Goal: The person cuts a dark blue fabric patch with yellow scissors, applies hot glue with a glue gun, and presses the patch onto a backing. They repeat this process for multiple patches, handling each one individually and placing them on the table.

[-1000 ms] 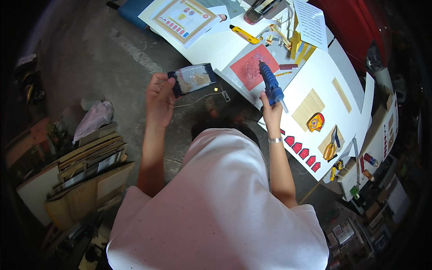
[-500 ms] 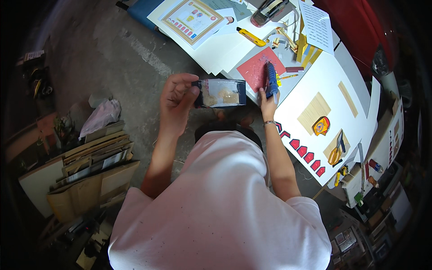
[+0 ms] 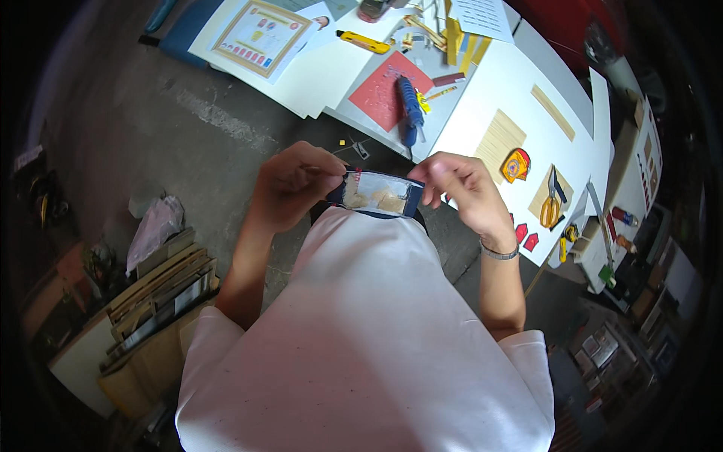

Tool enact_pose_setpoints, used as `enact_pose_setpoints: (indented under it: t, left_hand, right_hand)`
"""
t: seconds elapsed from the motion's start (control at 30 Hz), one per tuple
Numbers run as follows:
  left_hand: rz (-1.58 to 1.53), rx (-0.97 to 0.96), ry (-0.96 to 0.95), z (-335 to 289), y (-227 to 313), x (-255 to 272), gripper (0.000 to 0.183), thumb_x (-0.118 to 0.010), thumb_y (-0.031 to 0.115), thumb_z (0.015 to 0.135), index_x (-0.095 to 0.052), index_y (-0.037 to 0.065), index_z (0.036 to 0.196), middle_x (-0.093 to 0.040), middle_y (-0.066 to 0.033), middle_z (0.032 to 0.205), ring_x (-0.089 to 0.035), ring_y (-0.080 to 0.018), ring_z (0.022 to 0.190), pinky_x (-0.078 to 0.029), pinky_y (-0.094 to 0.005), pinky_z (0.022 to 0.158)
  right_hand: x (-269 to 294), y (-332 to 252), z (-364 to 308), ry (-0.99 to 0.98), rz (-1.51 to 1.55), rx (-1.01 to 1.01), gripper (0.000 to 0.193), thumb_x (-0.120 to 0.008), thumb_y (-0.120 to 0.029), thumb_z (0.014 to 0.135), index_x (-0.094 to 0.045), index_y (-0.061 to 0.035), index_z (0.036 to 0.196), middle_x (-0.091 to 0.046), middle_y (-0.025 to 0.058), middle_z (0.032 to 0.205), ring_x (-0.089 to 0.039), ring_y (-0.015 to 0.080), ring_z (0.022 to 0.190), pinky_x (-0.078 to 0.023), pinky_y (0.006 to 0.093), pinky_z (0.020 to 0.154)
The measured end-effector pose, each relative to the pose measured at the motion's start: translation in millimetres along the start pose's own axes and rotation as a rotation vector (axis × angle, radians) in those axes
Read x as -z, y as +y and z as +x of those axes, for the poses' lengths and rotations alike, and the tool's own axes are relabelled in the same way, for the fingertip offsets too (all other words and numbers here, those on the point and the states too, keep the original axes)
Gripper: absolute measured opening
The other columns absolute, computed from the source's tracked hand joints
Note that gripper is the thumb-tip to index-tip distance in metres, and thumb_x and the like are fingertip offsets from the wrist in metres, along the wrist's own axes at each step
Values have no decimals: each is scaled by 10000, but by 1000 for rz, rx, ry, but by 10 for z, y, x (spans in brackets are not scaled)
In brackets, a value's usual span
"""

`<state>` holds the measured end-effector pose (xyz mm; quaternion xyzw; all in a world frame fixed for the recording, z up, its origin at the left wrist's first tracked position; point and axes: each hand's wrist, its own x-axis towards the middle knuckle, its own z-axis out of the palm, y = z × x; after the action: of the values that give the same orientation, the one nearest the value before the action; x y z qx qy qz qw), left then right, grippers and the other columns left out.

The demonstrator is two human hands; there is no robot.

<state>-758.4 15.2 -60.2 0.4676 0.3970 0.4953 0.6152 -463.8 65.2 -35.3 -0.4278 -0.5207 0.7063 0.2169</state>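
My left hand (image 3: 295, 183) pinches the left end of the patch (image 3: 371, 193), held before my shirt (image 3: 361, 301), while my right hand (image 3: 465, 187) is half curled at its other end, gripping or not I cannot tell; the patch seems light and bendable, best taken by its dark edges (image 3: 413, 199).

A dimly lit grey floor (image 3: 188, 154), marked by a pale streak (image 3: 218, 119), spreads at left. A brightly lit, white-topped table (image 3: 520, 113) stands ahead, rightward; flat boards (image 3: 162, 285) stand stacked lower left.
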Motion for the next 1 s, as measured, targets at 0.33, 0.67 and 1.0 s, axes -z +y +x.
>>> enact_pose_setpoints:
  t: [0.33, 0.67, 1.0]
  left_hand:
    - [-141, 136, -98, 1, 3, -258, 70, -603, -38, 938, -585, -7, 998, -713, -196, 1002, -698, -194, 957, -560, -335, 860]
    - [-160, 420, -24, -122, -132, -421, 111, -631, 87, 979, -565, 4, 946, -737, -184, 992, -699, -150, 884, -569, -288, 719]
    - [-152, 573, -85, -182, -206, -360, 72, -637, 62, 948, -576, 37, 920, -726, -177, 1061, -702, -168, 919, -563, -283, 715]
  right_hand:
    - [-9, -182, -213, -62, -44, -194, 230, -593, -193, 1041, -697, 5, 989, -642, -8, 777, -559, 47, 684, -457, 211, 616]
    - [104, 82, -166, -140, -111, -314, 328, -573, -310, 1056, -707, -16, 998, -541, -40, 720, -452, 57, 618, -450, 210, 578]
    - [84, 222, -117, -379, 53, -426, 270, -610, -262, 1038, -691, -24, 940, -596, -35, 744, -544, 40, 650, -434, 209, 525]
